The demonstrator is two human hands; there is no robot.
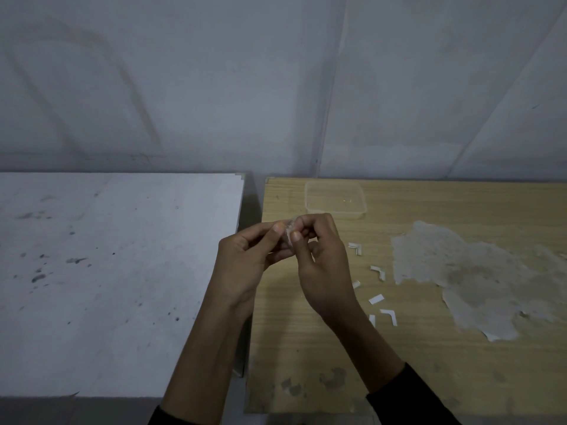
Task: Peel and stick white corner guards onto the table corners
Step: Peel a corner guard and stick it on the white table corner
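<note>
Operator: Sleeve cuffs sit closest to my lens, dark ones, the left sleeve (159, 417) at 7 o'clock of the frame and the right sleeve (408, 397) at 5 o'clock. Bare forearms run up from them to the middle of the head view.

Colleague: And the hands?

Operator: They meet just below the centre. My feed shows the left hand (245, 259) and the right hand (325, 265) both pinching one small pale corner guard (290, 233) between thumb and fingertips, fingers curled in tight. It is held in the air above the near-left edge of the wooden table (429, 363). It is too small and blurred for me to tell whether any backing is on it.

Colleague: Any containers?

Operator: One. I see a clear plastic tub (336, 213) at 12 o'clock of the right hand, standing upright and without a lid on the wood near the wall (276, 87). The wood grain shows through it. A tiny bright fleck shows inside towards its right side; I cannot tell what it is.

Colleague: What else is on that table?

Operator: At 3 to 5 o'clock of the right hand lie loose white L-shaped guards (379, 272), three of them, with a few short white strips (376, 299) among them, all apart from one another. Further out at 3 o'clock is a rough pale patch (475, 277) on the surface.

Colleague: And to the left?

Operator: At 9 o'clock stands a white table (107, 271), speckled with dark marks, with a narrow gap between it and the wooden one.
</note>
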